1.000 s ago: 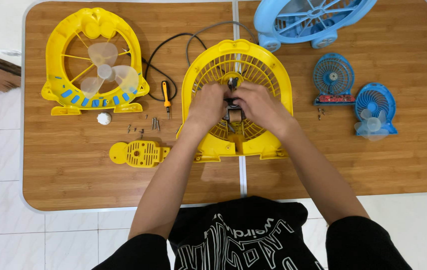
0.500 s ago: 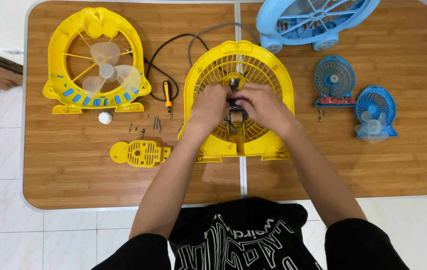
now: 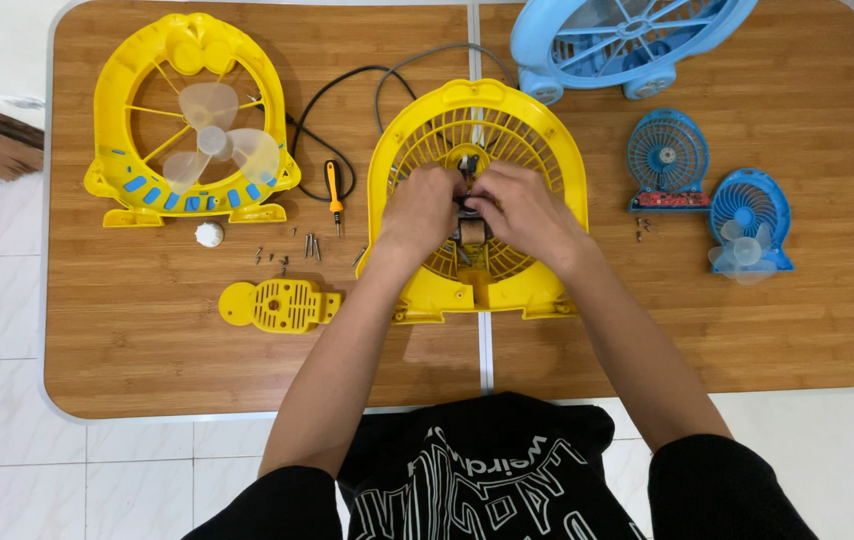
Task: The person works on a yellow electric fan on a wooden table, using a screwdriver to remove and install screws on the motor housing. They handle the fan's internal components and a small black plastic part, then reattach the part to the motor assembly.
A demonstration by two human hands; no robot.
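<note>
Your left hand [image 3: 419,208] and right hand [image 3: 522,208] close together on the motor [image 3: 469,228] at the yellow fan grille [image 3: 477,150] centre, left at nine o'clock, right at three, equally near

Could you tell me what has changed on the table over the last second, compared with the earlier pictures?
Almost nothing visibly changed. The left hand and right hand stay together over the small motor part at the centre of the yellow fan grille, with only a slight shift. The screwdriver, screws, and other fans kept their places.
</note>
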